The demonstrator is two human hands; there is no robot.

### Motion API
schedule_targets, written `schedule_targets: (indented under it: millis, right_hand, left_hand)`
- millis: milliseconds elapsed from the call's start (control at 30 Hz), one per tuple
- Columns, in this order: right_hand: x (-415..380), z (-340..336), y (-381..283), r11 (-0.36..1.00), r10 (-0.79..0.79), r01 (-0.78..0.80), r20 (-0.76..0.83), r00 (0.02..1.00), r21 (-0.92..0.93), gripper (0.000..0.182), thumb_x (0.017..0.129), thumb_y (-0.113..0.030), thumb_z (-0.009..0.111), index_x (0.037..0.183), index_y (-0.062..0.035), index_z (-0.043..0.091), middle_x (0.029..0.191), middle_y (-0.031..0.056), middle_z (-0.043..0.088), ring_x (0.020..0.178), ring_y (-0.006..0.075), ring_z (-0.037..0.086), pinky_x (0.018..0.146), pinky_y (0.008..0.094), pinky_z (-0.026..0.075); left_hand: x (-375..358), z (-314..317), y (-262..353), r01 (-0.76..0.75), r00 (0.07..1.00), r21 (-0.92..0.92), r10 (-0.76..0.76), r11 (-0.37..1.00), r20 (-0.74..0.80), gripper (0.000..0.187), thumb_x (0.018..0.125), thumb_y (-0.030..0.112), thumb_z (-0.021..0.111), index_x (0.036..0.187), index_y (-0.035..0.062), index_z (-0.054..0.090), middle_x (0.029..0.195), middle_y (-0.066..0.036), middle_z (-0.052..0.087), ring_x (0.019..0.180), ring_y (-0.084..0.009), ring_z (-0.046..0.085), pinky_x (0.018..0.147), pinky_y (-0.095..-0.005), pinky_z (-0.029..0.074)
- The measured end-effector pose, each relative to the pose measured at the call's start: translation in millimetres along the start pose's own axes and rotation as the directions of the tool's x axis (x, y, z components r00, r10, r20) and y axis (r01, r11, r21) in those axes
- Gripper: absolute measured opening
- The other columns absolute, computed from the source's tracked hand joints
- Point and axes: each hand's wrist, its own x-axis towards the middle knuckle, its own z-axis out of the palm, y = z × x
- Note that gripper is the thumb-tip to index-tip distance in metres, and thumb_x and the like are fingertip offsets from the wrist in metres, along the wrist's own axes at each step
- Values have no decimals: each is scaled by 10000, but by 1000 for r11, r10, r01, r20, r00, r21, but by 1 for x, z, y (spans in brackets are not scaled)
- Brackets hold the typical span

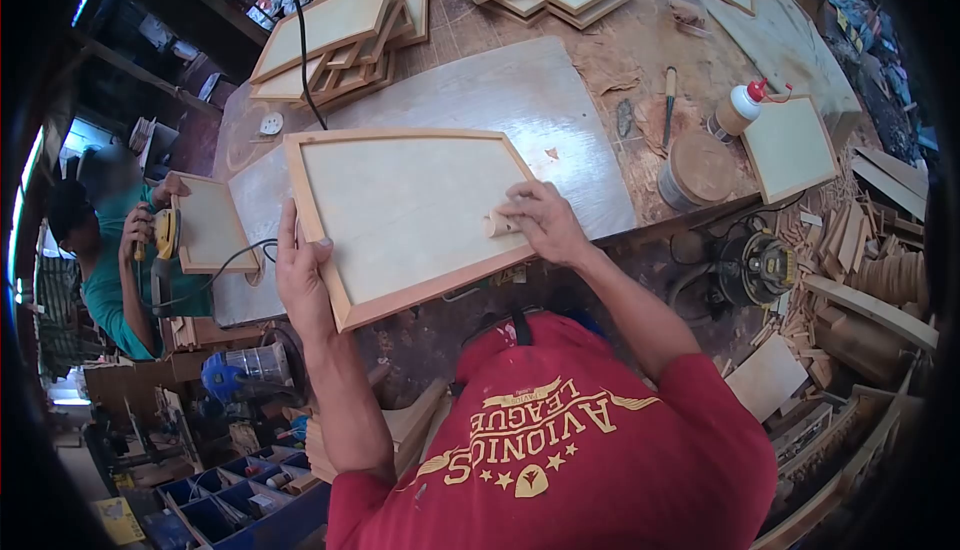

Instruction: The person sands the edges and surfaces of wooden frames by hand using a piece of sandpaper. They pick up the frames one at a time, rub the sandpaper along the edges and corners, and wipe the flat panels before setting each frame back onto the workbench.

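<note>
Fingers of my right hand were bent narrow around a small pale roll, which lay against the face of a framed panel near its right edge. That forearm slanted up and inward from my red sleeve. My left hand gripped the panel's left edge, thumb over the rim, forearm nearly upright. The panel was tilted over the near edge of the workbench.

Right of it on the bench stood a round lidded tub, its contents hidden, just beside a white bottle with a red cap; a brush lay near them. At lower left, a blue divided tray held small items I couldn't make out. More panels were stacked at the far side. To the left, a co-worker held a sander against another panel.
</note>
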Motion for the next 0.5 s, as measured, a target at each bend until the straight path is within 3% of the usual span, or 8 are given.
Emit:
schedule_targets:
  millis: [100,133,200,233,267,433,500]
  right_hand:
    - [-21,-2,-33,993,66,-70,44,997,99,436,1017,-148,577,1434,-30,623,1514,195,508,1410,354,465,1189,408,371]
    - [-28,0,-38,997,52,-57,94,994,52,546,1055,-291,545,1516,0,522,1619,226,402,1517,397,361,1248,446,295]
    - [-43,3,-53,997,-36,41,70,997,-71,606,1029,-322,597,1531,0,487,1614,248,396,1520,430,344,1252,479,291]
    - [-49,3,-58,987,-82,89,57,995,-136,640,1016,-337,623,1538,0,470,1612,259,394,1522,446,336,1255,496,289]
    - [-53,4,-56,989,-92,99,64,994,-112,708,1003,-436,633,1513,27,472,1608,263,407,1527,463,330,1258,529,274]
    - [-25,3,-147,944,-315,315,-18,949,101,609,991,-466,644,1386,-5,591,1519,270,513,1468,463,425,1239,539,315]
    - [-19,1,-146,942,-326,326,-5,945,83,591,985,-456,653,1376,-16,604,1520,258,518,1473,444,427,1245,530,314]
  left_hand:
    - [-8,3,3,-10,997,57,15,998,-72,833,824,-33,474,1620,-87,233,1547,-248,507,1323,-267,589,1112,-328,460]
    - [-10,3,1,-21,997,40,24,999,-78,823,833,-4,474,1621,-81,250,1525,-241,512,1289,-262,603,1081,-334,482]
    - [-18,2,-6,-38,996,6,38,999,-87,806,852,55,474,1625,-70,283,1481,-226,523,1222,-252,631,1018,-347,527]
    - [-21,5,-6,-36,995,-16,35,999,-95,806,840,21,471,1618,-72,281,1501,-231,518,1253,-258,618,1048,-344,507]
    - [-24,10,-3,-39,994,-42,35,998,-103,806,829,-12,468,1610,-74,279,1522,-237,513,1284,-264,606,1077,-341,488]
    - [-29,25,7,-53,995,-33,50,998,-82,803,814,-56,463,1603,-39,314,1534,-240,513,1309,-273,599,1099,-346,478]
    - [-32,30,8,-87,993,-42,83,995,-89,802,814,-59,465,1604,-22,327,1526,-239,521,1307,-276,600,1095,-348,482]
